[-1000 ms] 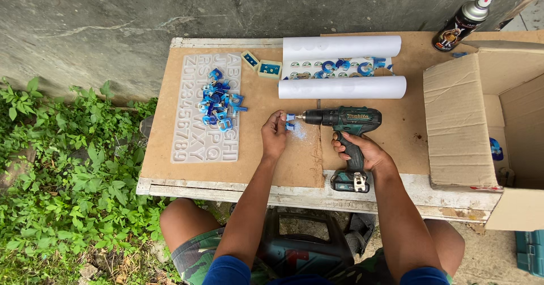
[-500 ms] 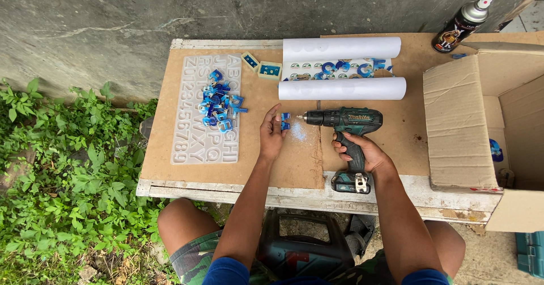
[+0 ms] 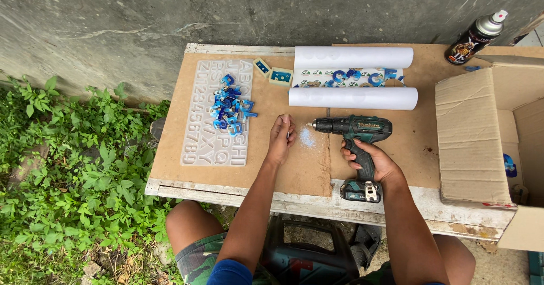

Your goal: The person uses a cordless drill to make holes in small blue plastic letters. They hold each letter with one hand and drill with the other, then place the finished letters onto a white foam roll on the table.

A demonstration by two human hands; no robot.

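A: Since the left hand (image 3: 281,139) pinches something small, a blue piece as far as I can tell, right at the bit of the cordless drill (image 3: 354,143), a slip could bring the bit onto a fingertip.

B: Agreed. The right hand (image 3: 371,161) is wrapped tight round the grip, drill resting on the brown board (image 3: 408,143); an unclamped piece might spin loose

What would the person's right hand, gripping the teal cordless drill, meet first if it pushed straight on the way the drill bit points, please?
Probably the left hand, just ahead of the teal cordless drill held in the right hand; its fingertips sit at the bit's tip, though depth is unclear.
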